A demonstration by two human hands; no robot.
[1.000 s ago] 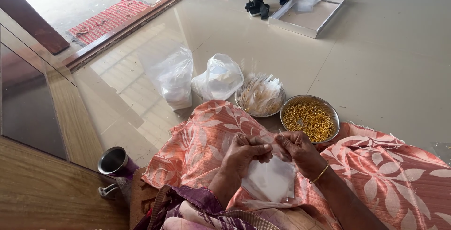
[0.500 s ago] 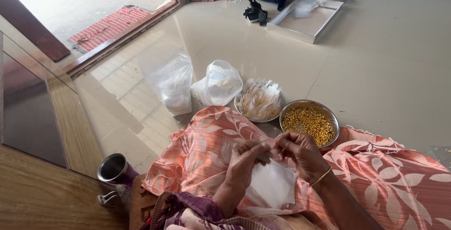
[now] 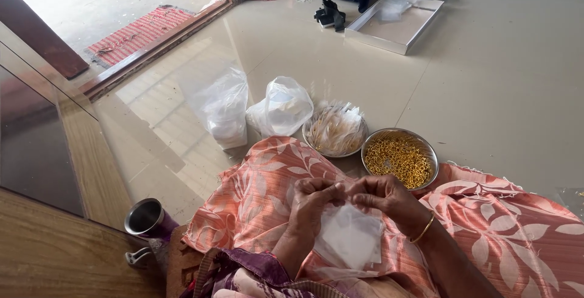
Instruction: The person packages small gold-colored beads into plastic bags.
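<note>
White plastic, a small clear pouch (image 3: 350, 237), lies on the lap cloth (image 3: 261, 194) directly under both hands. The left hand (image 3: 313, 197) and right hand (image 3: 383, 196) meet above it, fingertips pinched narrowly together at one point; whatever sits between them is too small to make out. A gold bangle (image 3: 424, 230) circles the right wrist.

Just beyond the right hand, on the floor (image 3: 499, 79), stands a steel bowl (image 3: 399, 159) full of small golden rings. Touching its left side, straight ahead of the hands, a second dish (image 3: 336, 130) holds a heap of thin pale packets. Further left of that sit two knotted plastic bags (image 3: 281, 108), side by side. Near the left elbow, a steel cup (image 3: 148, 219) stands upright on the floor. Well beyond everything lies a shallow tray (image 3: 395, 21).
</note>
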